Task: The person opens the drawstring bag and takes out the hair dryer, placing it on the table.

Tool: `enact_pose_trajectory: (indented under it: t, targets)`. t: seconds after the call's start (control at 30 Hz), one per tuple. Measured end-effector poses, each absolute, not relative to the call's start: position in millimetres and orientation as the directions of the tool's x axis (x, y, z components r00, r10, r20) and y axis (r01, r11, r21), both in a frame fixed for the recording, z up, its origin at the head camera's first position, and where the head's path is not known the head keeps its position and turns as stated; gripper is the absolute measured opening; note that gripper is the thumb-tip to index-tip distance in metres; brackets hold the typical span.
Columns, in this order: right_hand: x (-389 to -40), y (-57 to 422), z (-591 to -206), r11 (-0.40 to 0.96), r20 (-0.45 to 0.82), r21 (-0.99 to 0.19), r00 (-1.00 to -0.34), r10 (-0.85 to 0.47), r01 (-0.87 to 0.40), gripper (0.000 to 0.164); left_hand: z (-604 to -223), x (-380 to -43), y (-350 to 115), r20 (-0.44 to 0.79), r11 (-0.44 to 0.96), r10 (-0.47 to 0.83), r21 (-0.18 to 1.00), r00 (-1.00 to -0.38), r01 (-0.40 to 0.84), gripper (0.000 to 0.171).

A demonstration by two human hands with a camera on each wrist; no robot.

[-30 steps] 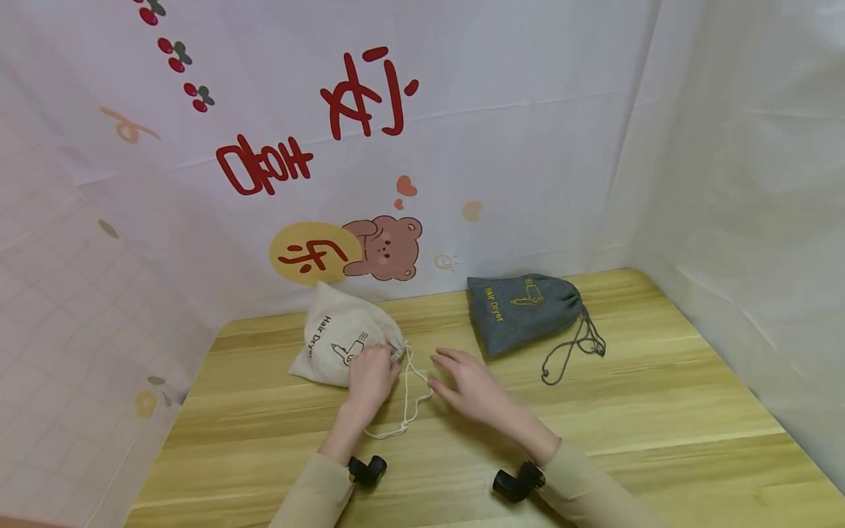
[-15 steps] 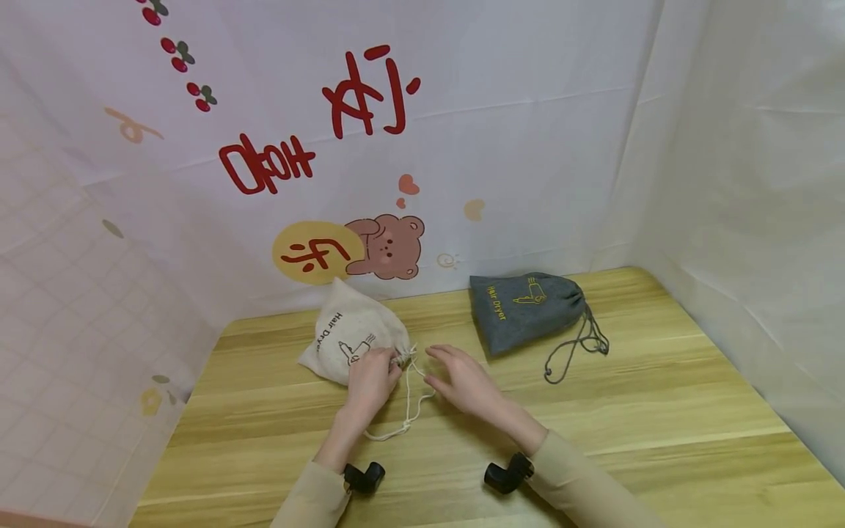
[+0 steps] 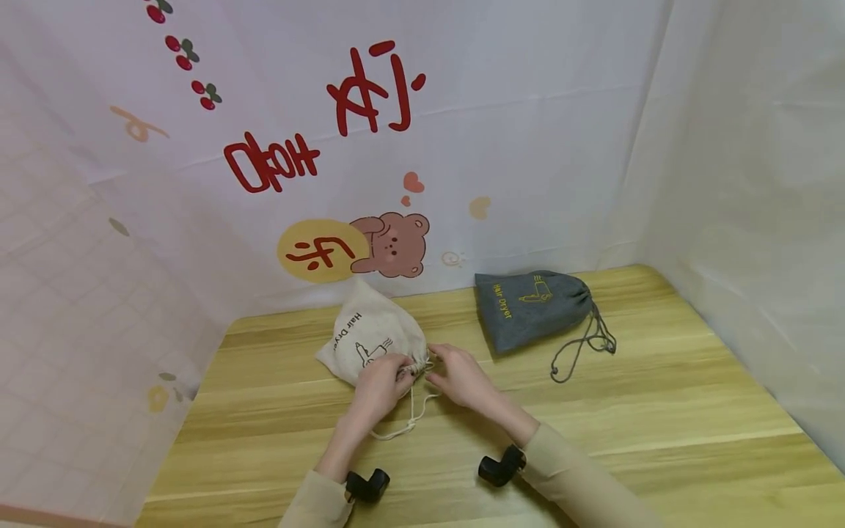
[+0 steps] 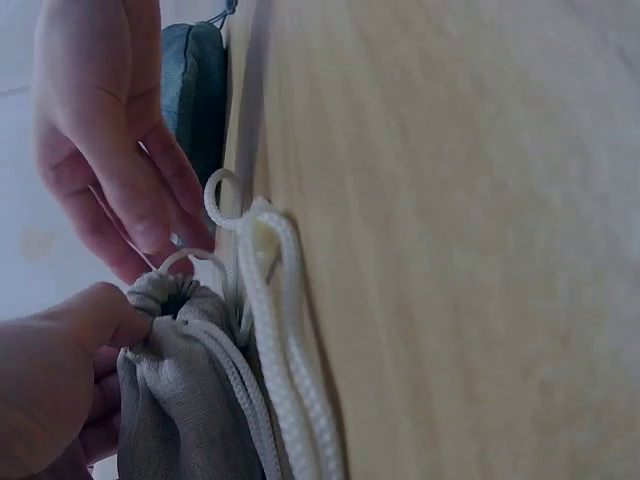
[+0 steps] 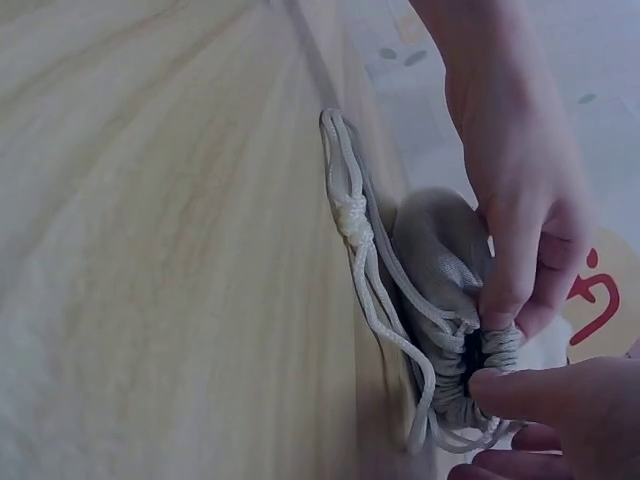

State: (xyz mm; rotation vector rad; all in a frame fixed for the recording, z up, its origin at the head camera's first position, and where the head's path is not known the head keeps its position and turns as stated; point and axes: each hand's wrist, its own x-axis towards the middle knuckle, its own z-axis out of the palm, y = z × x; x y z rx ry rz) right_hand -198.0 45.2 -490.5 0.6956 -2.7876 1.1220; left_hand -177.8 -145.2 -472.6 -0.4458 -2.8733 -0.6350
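Note:
A cream drawstring bag (image 3: 383, 323), printed "Hair Dryer" with a dryer outline, lies at the left of the table, its gathered mouth towards the right. My left hand (image 3: 379, 385) pinches the near edge of that mouth, thumb on the cloth in the left wrist view. The right hand (image 3: 462, 378) reaches to the mouth from the other side; its thumb (image 5: 510, 392) is at the small dark opening, its other fingers loosely bent around the far side. The white cord (image 5: 352, 220), knotted, hangs down onto the wood. Whatever is inside the bag is hidden.
A dark grey drawstring bag (image 3: 535, 308) with yellow "Hair Dryer" print lies at the back right, its cord (image 3: 584, 341) looped on the table (image 3: 660, 440). Behind stands a white printed cloth (image 3: 541, 132), with pale sheeting along both sides.
The cream bag has shifted to the right with my left hand, turning slightly. Its mouth now meets my right hand's fingers, which earlier were apart from it. The grey bag stays put.

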Motion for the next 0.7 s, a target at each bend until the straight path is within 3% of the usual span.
enact_pose_trajectory:
  t: [0.17,0.3,0.7]
  targets:
    - [-199.9,42.7,-493.2,0.631,0.21,-0.633,-0.885,-0.416,-0.447,0.045,-471.3,-174.4,-144.1,0.21,0.845,0.271,0.415,-0.939,0.337,0.01]
    - [-201.1,39.2,-493.9,0.639,0.249,-0.582,-0.858,-0.449,-0.504,0.015,-471.2,-171.8,-148.4,0.201,0.833,0.306,0.417,-0.931,0.364,0.01]
    - [-198.0,40.4,-494.3,0.641,0.298,-0.477,-0.797,-0.525,-0.601,0.028,-468.0,-165.5,-151.9,0.115,0.812,0.395,0.42,-0.911,0.405,0.008]
